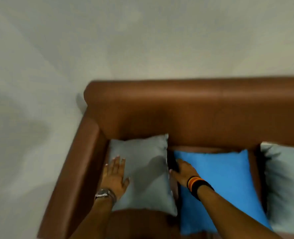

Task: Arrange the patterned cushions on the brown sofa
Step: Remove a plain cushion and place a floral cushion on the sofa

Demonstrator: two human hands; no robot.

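A grey cushion (145, 168) lies on the seat in the left corner of the brown sofa (194, 107). My left hand (115, 175) rests flat on its left side, fingers spread, a watch on the wrist. My right hand (182, 171) is at the cushion's right edge, fingers tucked into the dark gap between it and a blue cushion (218, 185); whether they grip the edge is hidden. A second grey cushion (286, 183) lies at the right edge of the frame. The picture is blurred.
The sofa's left armrest (73, 169) runs beside the grey cushion, and the backrest stands behind all three cushions. A pale wall (108, 40) fills the view above and to the left of the sofa.
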